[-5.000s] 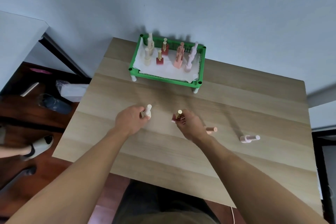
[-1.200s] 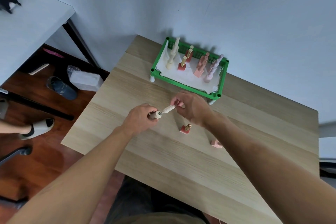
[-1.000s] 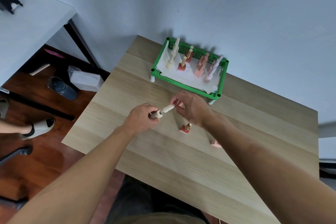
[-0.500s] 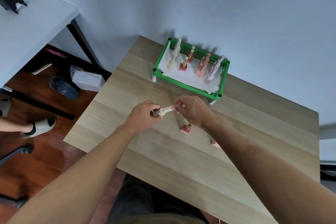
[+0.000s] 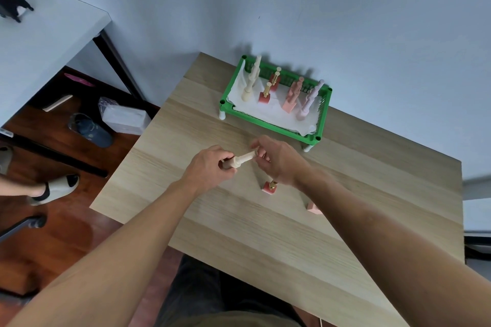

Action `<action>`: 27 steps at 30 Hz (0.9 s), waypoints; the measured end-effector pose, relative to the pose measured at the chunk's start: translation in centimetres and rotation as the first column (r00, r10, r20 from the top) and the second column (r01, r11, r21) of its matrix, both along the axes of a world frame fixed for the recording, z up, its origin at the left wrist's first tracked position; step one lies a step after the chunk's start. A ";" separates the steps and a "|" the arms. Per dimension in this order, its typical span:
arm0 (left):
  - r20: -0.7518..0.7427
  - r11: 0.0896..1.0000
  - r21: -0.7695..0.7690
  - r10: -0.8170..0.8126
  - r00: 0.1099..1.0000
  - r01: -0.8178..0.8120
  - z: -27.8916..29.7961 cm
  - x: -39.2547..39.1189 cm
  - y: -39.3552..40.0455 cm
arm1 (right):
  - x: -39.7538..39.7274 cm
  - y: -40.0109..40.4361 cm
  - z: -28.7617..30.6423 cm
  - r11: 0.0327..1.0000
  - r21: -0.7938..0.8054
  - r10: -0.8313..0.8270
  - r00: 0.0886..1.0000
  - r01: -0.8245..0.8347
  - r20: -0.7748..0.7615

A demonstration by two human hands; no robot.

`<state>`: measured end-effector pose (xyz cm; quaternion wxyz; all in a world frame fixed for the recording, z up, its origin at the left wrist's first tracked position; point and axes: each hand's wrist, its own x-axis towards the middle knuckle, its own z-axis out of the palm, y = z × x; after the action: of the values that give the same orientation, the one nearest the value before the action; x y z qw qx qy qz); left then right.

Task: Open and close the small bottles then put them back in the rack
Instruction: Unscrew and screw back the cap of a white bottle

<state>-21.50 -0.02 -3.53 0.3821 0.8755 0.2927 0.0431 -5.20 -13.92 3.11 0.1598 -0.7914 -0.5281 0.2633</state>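
Head view: above the light wooden table (image 5: 265,233), the left hand (image 5: 208,168) wraps closed fingers around a small cream bottle (image 5: 233,162), held tilted. The right hand (image 5: 279,159) pinches its long cream cap (image 5: 247,157). A red square bottle (image 5: 269,187) stands just below them. The green plastic rack (image 5: 268,119) holds more bottles.

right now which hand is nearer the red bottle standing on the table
Right. The right hand hangs just above and behind the red bottle, its wrist nearly over the gold cap. The left hand is farther off to the bottle's left, gripping the cream bottle.
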 end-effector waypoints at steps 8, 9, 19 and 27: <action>0.031 0.999 0.018 -0.027 0.999 0.026 0.3 0.4 0.7 | 0.2 0.4 -0.6 0.991 -0.101 -0.083 0.995 0.088 0.054; 0.031 0.999 0.018 -0.028 0.999 0.028 0.3 0.4 0.7 | 0.2 0.5 -0.7 0.989 -0.110 -0.092 0.994 0.097 0.058; 0.015 1.000 0.017 -0.014 1.000 0.013 0.0 0.8 0.6 | 1.3 -0.3 -0.4 1.000 0.019 0.008 1.000 -0.007 -0.026; 0.015 1.000 0.020 0.005 1.000 -0.005 0.3 1.1 0.7 | 1.3 0.6 -1.1 0.994 -0.072 -0.078 0.995 0.083 0.068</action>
<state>-20.40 0.64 -3.23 0.3753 0.8783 0.2915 0.0534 -3.87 -13.32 2.06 0.1232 -0.8255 -0.4905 0.2504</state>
